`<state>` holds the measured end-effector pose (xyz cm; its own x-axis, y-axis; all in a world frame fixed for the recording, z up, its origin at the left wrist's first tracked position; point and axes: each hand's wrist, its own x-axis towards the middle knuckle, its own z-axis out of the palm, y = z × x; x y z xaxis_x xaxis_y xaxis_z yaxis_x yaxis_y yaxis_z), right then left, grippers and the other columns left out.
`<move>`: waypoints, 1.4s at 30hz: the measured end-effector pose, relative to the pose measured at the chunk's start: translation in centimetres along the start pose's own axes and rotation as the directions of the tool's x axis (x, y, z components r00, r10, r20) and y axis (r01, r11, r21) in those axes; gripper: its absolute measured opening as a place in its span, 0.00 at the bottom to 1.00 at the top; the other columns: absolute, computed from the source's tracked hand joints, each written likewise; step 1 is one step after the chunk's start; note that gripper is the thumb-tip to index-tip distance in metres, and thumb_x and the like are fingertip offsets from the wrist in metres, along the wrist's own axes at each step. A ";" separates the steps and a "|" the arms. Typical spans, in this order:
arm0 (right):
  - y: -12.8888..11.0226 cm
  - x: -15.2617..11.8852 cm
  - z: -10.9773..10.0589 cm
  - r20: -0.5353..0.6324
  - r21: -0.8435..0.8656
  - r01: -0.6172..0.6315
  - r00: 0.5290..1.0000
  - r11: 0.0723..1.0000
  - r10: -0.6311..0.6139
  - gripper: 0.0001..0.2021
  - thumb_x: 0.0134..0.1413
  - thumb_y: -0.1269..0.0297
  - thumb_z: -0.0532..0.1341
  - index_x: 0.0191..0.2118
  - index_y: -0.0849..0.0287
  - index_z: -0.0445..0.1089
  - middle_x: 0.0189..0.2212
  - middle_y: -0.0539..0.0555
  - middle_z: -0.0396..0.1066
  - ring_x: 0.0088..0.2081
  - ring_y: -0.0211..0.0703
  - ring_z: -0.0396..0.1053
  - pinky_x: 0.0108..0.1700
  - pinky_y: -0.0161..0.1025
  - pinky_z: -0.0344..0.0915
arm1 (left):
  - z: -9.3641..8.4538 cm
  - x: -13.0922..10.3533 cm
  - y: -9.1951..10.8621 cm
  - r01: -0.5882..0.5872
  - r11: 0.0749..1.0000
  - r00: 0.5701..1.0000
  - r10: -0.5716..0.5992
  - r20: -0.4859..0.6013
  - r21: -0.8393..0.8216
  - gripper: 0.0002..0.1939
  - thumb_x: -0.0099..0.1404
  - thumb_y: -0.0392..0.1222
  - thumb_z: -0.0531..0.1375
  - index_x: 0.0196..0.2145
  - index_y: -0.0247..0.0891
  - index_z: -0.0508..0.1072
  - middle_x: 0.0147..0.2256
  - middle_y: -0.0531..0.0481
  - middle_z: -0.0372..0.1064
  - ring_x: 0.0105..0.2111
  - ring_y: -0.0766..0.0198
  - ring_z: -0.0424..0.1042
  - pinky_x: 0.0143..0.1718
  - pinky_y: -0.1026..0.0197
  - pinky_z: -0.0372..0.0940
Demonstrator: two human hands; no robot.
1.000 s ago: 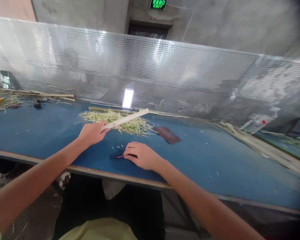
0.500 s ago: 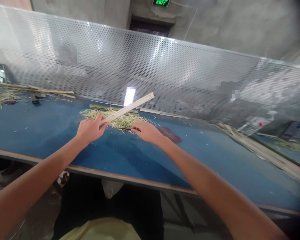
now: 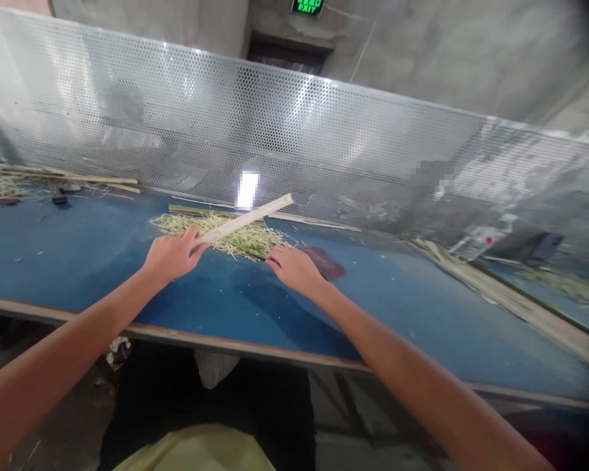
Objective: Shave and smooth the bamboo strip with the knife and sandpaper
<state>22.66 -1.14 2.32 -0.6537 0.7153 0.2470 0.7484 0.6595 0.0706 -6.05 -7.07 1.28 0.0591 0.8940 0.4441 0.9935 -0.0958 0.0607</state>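
Note:
My left hand (image 3: pixel 173 254) is closed around the lower end of a pale wooden strip (image 3: pixel 245 220), which slants up to the right above a pile of thin shavings (image 3: pixel 235 243). To the right of the strip's lower end, my right hand (image 3: pixel 289 265) grips a thin dark tool (image 3: pixel 255 256), its tip at the near edge of the shavings. Most of the tool's handle is hidden by my fingers. A brown flat piece (image 3: pixel 326 262) lies on the blue table just behind my right wrist.
A perforated metal screen (image 3: pixel 186 124) runs along the back of the blue table (image 3: pixel 216 307). Long strips (image 3: pixel 510 294) lie at the right. More strips (image 3: pixel 93 178) and shavings are at the far left. A clear bottle (image 3: pixel 476 242) stands at the right.
The strip's far end has dipped a little, and it lies at a flatter angle. My right hand has moved slightly right and down with the dark tool. The view has shifted slightly.

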 end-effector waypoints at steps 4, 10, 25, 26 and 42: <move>-2.1 -2.1 -0.5 -0.016 0.227 0.183 0.983 0.957 -0.184 0.11 0.65 0.64 0.54 0.40 0.57 0.73 0.38 0.55 0.73 0.39 0.44 0.69 0.43 0.41 0.63 | 0.1 0.2 -0.1 -0.006 1.000 1.000 0.006 0.016 0.027 0.21 0.69 0.58 0.43 0.46 0.41 0.63 0.28 0.46 0.73 0.25 0.55 0.72 0.26 0.61 0.57; -2.6 -2.6 0.3 0.069 0.300 0.217 0.966 0.929 -0.248 0.11 0.65 0.65 0.53 0.40 0.56 0.74 0.39 0.55 0.73 0.41 0.45 0.69 0.45 0.41 0.63 | 0.0 0.2 0.1 -0.007 0.999 0.999 0.006 0.033 0.032 0.21 0.69 0.58 0.44 0.46 0.41 0.63 0.29 0.47 0.73 0.26 0.56 0.72 0.28 0.61 0.59; -3.1 1.6 1.3 0.040 0.135 0.077 0.996 0.988 -0.083 0.10 0.64 0.68 0.54 0.36 0.58 0.73 0.36 0.56 0.73 0.38 0.46 0.69 0.38 0.41 0.62 | -0.3 0.2 0.0 0.000 0.998 0.998 -0.004 0.069 0.057 0.22 0.69 0.58 0.43 0.47 0.40 0.63 0.28 0.46 0.73 0.24 0.58 0.71 0.27 0.62 0.59; -2.7 1.8 1.0 0.029 0.129 0.057 0.998 0.990 -0.061 0.11 0.64 0.68 0.53 0.36 0.58 0.73 0.36 0.56 0.73 0.37 0.46 0.69 0.38 0.41 0.62 | -0.3 0.3 0.1 -0.001 0.998 0.997 -0.003 0.074 0.059 0.22 0.69 0.58 0.43 0.47 0.40 0.63 0.28 0.46 0.72 0.24 0.58 0.71 0.27 0.62 0.59; -2.3 2.1 0.5 0.033 0.116 0.164 0.985 0.980 -0.168 0.09 0.65 0.67 0.53 0.37 0.57 0.71 0.37 0.55 0.73 0.38 0.45 0.68 0.37 0.40 0.61 | -0.1 0.3 0.0 0.000 0.999 0.997 -0.003 0.075 0.044 0.21 0.69 0.58 0.44 0.46 0.40 0.63 0.30 0.46 0.73 0.26 0.56 0.71 0.29 0.60 0.60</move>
<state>19.50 -1.03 2.16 -0.7738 0.6013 0.1992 0.6132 0.7899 -0.0028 -6.01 -6.85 1.49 0.0628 0.9248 0.3751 0.9969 -0.0763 0.0210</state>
